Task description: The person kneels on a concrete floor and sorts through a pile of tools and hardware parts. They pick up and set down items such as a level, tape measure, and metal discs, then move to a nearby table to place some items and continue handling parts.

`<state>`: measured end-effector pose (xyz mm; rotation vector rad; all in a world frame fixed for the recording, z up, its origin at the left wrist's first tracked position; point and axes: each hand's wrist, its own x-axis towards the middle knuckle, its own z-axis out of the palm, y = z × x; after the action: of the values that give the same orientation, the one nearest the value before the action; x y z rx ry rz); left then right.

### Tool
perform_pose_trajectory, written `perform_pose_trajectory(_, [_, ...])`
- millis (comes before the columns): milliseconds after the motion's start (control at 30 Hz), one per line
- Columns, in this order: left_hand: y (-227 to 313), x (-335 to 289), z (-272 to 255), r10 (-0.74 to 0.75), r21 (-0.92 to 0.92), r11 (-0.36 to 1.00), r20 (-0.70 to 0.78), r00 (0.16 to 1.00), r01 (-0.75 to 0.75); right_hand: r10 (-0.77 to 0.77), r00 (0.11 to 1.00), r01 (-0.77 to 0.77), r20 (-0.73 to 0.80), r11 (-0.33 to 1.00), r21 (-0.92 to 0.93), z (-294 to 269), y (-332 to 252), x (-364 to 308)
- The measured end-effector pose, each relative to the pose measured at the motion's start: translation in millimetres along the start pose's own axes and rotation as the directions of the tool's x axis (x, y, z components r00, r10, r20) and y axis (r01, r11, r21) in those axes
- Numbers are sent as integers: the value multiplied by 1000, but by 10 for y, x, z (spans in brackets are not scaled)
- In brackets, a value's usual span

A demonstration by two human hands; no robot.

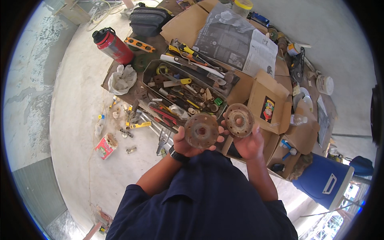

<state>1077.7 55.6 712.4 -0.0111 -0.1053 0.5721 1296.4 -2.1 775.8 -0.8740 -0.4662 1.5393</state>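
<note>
Two rusty, round grinding discs are held up side by side in front of my chest. My left hand (181, 145) is closed around the lower edge of the browner grinding disc (200, 141), which has a round hole in its middle. Gripped by its rim in my right hand (252, 147) is the paler grinding disc (237, 112), with small holes around its face. A fingertip shows through its centre hole. Just beyond the discs sits an open toolbox (222, 93) packed with pliers, drivers and loose hardware.
An open cardboard box (256, 93) adjoins the toolbox on the right. A red bottle (117, 49), a plastic bag (122, 79) and an orange level (139, 45) lie at the table's left. A blue cooler (320, 176) stands at right; a red-labelled can (106, 147) is on the floor.
</note>
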Motion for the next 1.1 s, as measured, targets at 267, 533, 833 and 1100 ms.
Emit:
perform_pose_trajectory(267, [30, 61, 153, -1, 104, 995, -41, 999, 5, 55, 998, -50, -19, 971, 232, -21, -6, 0])
perform_pose_trajectory(533, [72, 47, 133, 18, 221, 975, -83, 996, 1, 47, 999, -54, 27, 878, 475, -48, 29, -7])
perform_pose_trajectory(833, [79, 106, 432, 292, 840, 537, -279, 915, 85, 89, 996, -68, -25, 882, 467, -8, 57, -1])
perform_pose_trajectory(1100, [34, 178, 757, 539, 793, -546, 86, 838, 269, 161, 975, -89, -150, 913, 397, 31, 162, -7])
